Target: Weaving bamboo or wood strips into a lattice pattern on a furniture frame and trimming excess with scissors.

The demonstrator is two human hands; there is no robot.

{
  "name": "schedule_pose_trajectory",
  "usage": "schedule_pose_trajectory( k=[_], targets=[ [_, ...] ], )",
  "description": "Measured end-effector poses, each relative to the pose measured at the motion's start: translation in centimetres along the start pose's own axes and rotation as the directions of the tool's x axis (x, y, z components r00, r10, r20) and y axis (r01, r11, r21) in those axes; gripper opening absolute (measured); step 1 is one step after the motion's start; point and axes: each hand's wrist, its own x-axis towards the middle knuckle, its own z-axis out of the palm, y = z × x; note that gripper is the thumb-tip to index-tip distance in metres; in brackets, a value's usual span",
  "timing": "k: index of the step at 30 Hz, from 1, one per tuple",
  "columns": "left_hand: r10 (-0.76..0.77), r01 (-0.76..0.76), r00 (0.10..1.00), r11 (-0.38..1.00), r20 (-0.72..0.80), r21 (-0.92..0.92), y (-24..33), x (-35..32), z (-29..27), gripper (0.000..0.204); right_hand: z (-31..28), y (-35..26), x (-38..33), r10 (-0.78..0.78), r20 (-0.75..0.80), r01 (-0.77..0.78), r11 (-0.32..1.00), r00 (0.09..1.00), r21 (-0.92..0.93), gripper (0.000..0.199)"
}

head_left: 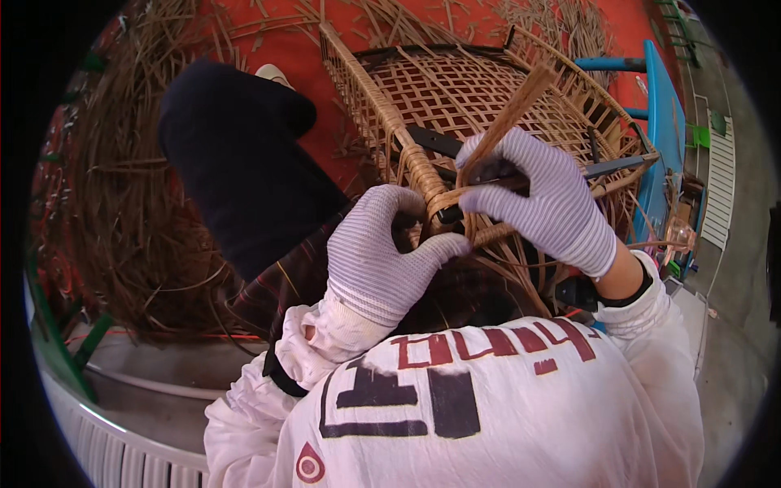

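Observation:
A woven rattan piece [447,89] with an open lattice panel and raised wrapped edges lies tilted in front of me. My left hand [378,256], in a striped white glove, curls round its near wrapped corner [420,172], thumb pointing right. My right hand [549,191], gloved the same way, pinches flat rattan strips [511,114] beside that corner. The strips rise up and to the right above my fingers. A dark frame end [448,215] shows between both hands. My right palm hides part of the grip.
Loose strips [122,187] are heaped along the left, and scraps [399,20] litter the red floor covering [329,150]. A blue frame [663,122] stands right of the woven piece. My dark-clothed leg [236,154] is at left. A green rail [61,350] curves along the lower left.

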Motion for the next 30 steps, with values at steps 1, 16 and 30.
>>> schedule_pose_trajectory(
  k=[1, 16, 30],
  targets=[
    [0.023, -0.022, 0.999, 0.999, -0.027, 0.043, 0.0, 0.1, 0.3, 0.032, 0.0, 0.5, -0.3, -0.049, 0.045, 0.052, 0.996, 0.998, -0.067, 0.035],
    [0.048, -0.046, 0.996, 0.999, -0.069, 0.029, 0.2, 1.0, 1.0, 0.03, 0.4, 2.1, 0.0, -0.191, 0.02, 0.191, 0.98, 0.981, -0.05, 0.027],
    [-0.01, 0.016, 0.998, 0.997, 0.07, -0.078, -0.8, 0.2, -0.4, 0.024, -2.0, -1.6, 1.5, 0.129, 0.129, -0.169, 0.911, 0.983, 0.376, 0.032]
  ],
)
